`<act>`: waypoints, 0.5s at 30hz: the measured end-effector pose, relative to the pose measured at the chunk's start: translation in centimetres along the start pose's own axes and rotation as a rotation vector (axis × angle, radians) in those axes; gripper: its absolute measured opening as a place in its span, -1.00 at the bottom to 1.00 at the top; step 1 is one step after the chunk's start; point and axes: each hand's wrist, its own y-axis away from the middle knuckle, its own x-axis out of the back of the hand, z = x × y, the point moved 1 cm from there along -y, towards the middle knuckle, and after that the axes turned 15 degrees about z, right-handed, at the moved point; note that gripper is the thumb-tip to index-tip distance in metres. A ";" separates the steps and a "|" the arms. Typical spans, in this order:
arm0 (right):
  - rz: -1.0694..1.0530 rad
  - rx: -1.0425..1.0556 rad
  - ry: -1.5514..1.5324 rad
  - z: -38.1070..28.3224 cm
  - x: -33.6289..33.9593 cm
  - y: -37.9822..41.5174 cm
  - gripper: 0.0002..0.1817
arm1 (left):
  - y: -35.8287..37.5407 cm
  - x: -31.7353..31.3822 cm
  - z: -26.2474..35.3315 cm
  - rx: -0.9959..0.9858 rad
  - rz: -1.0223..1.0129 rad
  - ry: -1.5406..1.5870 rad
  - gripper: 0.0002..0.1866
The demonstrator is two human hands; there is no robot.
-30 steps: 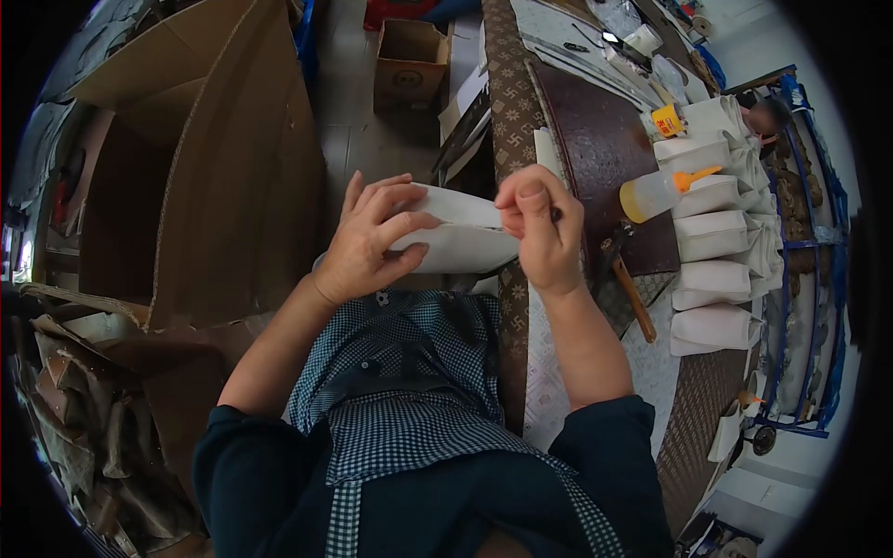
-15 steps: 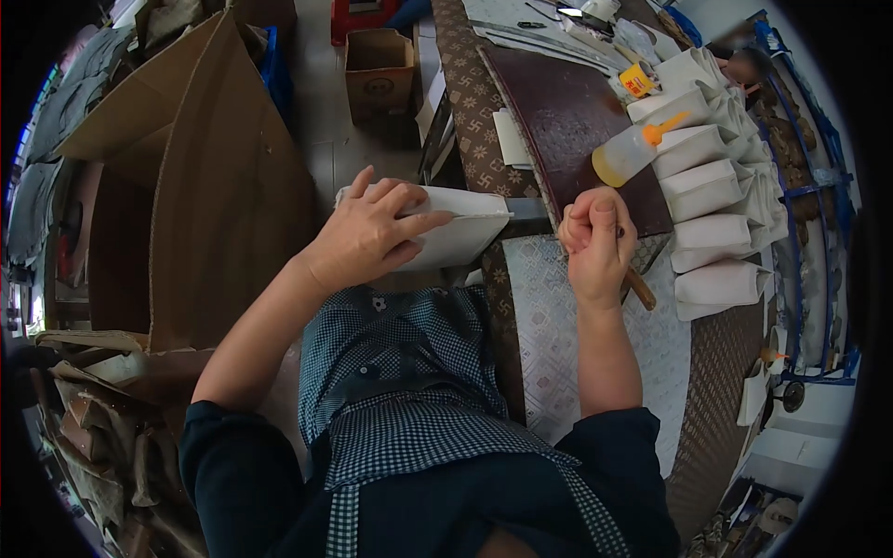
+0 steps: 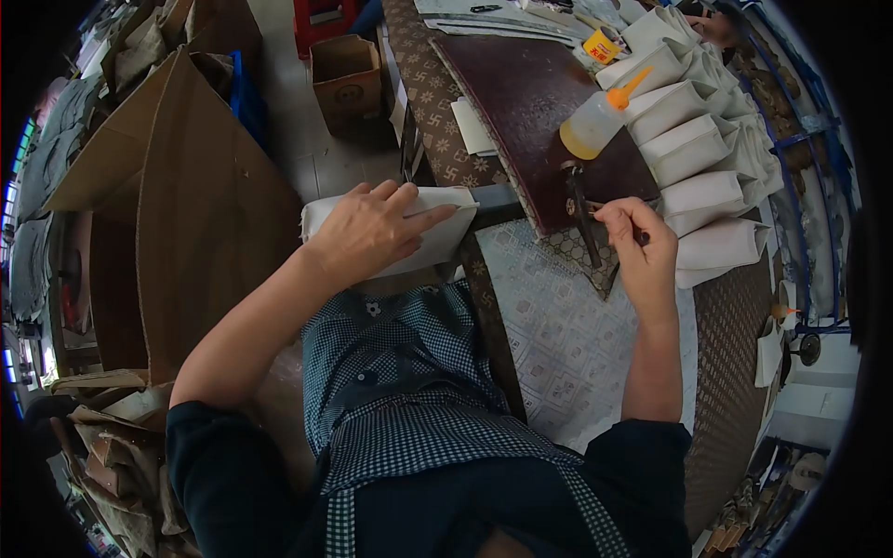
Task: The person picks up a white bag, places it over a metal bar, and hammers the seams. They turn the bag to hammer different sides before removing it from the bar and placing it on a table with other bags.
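My left hand lies over a white box-shaped bag piece, its fingers bent across the top and holding it. The piece sits around a dark metal bar that reaches toward the table. On the right, my right hand is closed above the table edge of the board, thumb and forefinger together. A brown end shows inside its fingers; the rest of what it holds is hidden. Close to those fingertips, a dark long tool lies on the dark red board. A squeeze bottle with an orange nozzle and yellowish liquid stands beyond it.
Several white folded bag pieces form a row at right. A yellow tin or roll is at the back. Patterned white sheeting covers the near table. Cardboard boxes, one large and one small, stand at left.
My right hand has moved right and its fist has loosened to a pinch. The dark tool now shows beside it. My left hand stays on the white piece; the whole view has shifted slightly.
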 end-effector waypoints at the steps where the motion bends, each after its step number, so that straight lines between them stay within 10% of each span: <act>1: -0.006 -0.001 0.073 0.4 0.5 -0.2 -0.87 | -0.3 -0.1 0.0 -0.003 -0.018 0.003 -0.29; 15: -0.162 0.160 0.796 10.7 3.8 -1.2 -0.49 | -2.8 0.2 0.9 0.039 -0.338 -0.094 -0.26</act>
